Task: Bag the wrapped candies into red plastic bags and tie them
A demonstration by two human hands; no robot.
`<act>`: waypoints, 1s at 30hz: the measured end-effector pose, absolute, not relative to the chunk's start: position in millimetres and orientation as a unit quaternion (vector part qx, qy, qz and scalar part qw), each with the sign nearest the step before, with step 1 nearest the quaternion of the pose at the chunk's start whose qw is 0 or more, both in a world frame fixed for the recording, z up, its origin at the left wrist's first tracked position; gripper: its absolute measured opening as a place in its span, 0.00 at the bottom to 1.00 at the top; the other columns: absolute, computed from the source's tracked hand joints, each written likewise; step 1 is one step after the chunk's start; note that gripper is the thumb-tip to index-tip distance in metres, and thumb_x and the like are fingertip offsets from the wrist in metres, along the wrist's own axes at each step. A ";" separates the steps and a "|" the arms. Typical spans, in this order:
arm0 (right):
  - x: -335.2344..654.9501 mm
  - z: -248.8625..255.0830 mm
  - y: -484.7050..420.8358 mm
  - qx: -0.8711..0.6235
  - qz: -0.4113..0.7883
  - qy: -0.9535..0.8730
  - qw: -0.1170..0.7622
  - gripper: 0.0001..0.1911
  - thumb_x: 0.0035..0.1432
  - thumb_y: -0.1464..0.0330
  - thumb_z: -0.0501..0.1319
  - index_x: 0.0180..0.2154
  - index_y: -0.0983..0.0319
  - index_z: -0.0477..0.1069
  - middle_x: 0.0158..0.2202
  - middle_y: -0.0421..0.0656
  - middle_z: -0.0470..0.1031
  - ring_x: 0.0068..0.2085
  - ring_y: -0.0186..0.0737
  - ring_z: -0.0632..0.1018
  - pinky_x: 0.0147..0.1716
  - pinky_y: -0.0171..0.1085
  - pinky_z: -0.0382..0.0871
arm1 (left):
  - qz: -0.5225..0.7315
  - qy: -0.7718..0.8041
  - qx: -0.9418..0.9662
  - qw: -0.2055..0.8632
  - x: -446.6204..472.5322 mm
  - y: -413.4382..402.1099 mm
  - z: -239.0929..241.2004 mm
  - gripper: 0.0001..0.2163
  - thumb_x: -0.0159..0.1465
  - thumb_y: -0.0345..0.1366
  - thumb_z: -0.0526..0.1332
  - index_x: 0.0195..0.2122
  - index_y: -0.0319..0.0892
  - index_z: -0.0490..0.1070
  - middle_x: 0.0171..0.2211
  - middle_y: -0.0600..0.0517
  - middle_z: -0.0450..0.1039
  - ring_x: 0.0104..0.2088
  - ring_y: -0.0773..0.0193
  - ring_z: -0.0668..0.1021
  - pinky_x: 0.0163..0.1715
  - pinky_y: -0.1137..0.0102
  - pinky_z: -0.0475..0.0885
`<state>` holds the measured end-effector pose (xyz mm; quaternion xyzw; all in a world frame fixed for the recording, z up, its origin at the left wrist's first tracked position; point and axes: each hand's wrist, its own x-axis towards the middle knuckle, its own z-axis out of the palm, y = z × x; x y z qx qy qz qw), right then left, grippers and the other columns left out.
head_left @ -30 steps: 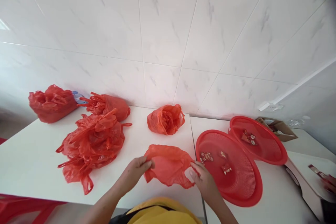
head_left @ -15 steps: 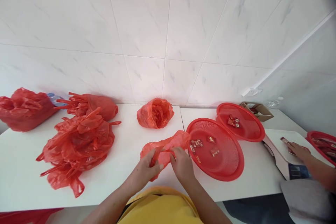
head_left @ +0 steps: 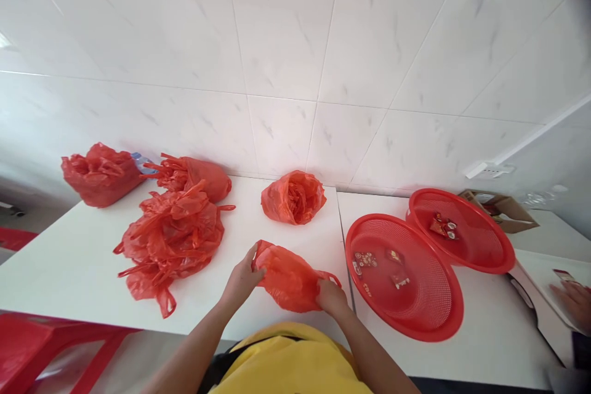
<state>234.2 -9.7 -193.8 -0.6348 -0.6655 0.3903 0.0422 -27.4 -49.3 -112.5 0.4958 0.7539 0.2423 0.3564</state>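
A red plastic bag (head_left: 289,276) lies at the near edge of the white table (head_left: 69,265), held between both my hands. My left hand (head_left: 242,279) pinches its left upper edge. My right hand (head_left: 330,297) grips its right side, close to a loop handle. To the right, touching the bag's side of the table, sits a round red mesh basket (head_left: 429,320) with a few small red packets (head_left: 364,258) in it.
A pile of red bags (head_left: 170,237) lies left; more filled red bags (head_left: 100,173) (head_left: 198,175) (head_left: 293,197) stand by the tiled wall. A second red basket (head_left: 480,258) overlaps the first, a cardboard box (head_left: 503,206) behind it. Another person's hand (head_left: 572,301) is far right. Red stool (head_left: 41,351) lower left.
The bag was bunched up between my two hands close together; now my hands are apart again and the bag is spread low on the table. The other person's hand has drawn back right.
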 end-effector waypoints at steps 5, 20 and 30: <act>243.6 -194.2 -4.3 -0.603 0.476 -0.632 0.101 0.07 0.41 0.65 0.62 0.22 0.60 0.66 0.21 0.36 0.69 0.24 0.36 0.71 0.25 0.33 0.61 | 0.082 0.797 0.516 0.304 -37.0 -41.3 -139.2 0.38 0.56 0.31 0.57 0.68 0.49 0.46 0.33 0.50 0.73 0.35 0.58 0.75 0.30 0.71 0.62; 226.5 -123.9 -4.0 -0.609 0.152 -0.770 0.114 0.23 0.55 0.71 0.56 0.53 0.60 0.70 0.60 0.52 0.66 0.60 0.59 0.65 0.56 0.55 0.59 | 0.144 0.747 0.540 0.360 -25.5 -33.9 -131.5 0.39 0.53 0.31 0.58 0.66 0.40 0.46 0.31 0.53 0.73 0.32 0.61 0.76 0.31 0.71 0.65; 203.9 -127.8 0.4 -0.525 0.129 -0.817 0.202 0.18 0.61 0.74 0.50 0.50 0.62 0.71 0.51 0.50 0.73 0.56 0.49 0.69 0.59 0.52 0.59 | 0.302 0.727 0.440 0.432 -31.5 -50.5 -130.2 0.26 0.56 0.39 0.60 0.56 0.42 0.58 0.34 0.53 0.70 0.31 0.63 0.75 0.30 0.68 0.71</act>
